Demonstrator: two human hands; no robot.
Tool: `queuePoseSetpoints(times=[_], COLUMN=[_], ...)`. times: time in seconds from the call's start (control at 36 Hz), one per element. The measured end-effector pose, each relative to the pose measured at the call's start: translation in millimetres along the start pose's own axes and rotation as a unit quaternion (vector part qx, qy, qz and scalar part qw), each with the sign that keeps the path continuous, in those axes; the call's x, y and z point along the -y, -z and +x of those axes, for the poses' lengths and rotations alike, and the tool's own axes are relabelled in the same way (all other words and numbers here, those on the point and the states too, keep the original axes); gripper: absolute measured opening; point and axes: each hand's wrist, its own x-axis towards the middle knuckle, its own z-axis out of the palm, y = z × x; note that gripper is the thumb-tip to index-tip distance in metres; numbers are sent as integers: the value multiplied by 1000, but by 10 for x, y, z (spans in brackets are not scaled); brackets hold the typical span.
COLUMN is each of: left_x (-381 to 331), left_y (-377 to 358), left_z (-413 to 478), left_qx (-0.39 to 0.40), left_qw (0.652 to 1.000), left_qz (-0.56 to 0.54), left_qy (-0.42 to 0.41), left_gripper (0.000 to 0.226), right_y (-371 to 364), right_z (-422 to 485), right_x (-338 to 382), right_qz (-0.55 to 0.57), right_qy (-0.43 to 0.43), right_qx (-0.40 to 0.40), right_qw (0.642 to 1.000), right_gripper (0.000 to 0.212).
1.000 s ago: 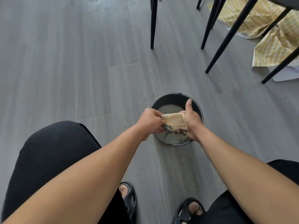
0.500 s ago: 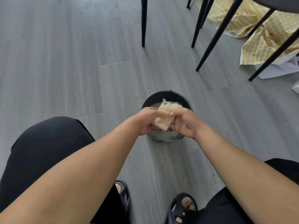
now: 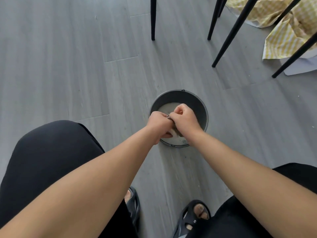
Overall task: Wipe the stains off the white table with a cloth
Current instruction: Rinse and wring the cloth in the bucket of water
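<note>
A round dark basin [image 3: 197,102] with cloudy water stands on the grey floor in front of my knees. Over it, my left hand [image 3: 158,121] and my right hand [image 3: 184,117] are pressed together, both gripping the pale cloth [image 3: 175,133] between them. The cloth is almost wholly hidden by my fists; only a small wet bit shows below them and a dark edge at the top. The white table top is out of view.
Black furniture legs [image 3: 153,18] [image 3: 235,31] stand on the floor beyond the basin. A yellow checked cloth [image 3: 283,40] lies crumpled at the upper right. My black-clad knees and my feet in dark sandals [image 3: 195,219] frame the bottom.
The cloth, spread between my hands a second ago, is now bunched up and hidden inside my fists. My hands have closed together over the basin.
</note>
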Motion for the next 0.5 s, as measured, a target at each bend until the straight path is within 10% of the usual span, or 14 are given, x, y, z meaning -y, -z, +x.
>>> queuePoseSetpoints(times=[0.17, 0.5], left_x=[15, 112], left_y=[-59, 11], left_z=[29, -36], left_qx=[-45, 69], left_qw=[999, 994], left_qz=[-8, 50], left_qy=[-3, -64], left_gripper=[37, 21], right_y=[-209, -61], right_z=[-107, 198], right_x=[-53, -150], right_qz=[-68, -88], right_qy=[3, -18], right_qx=[-61, -80], right_qw=[996, 993], right_gripper=[30, 53])
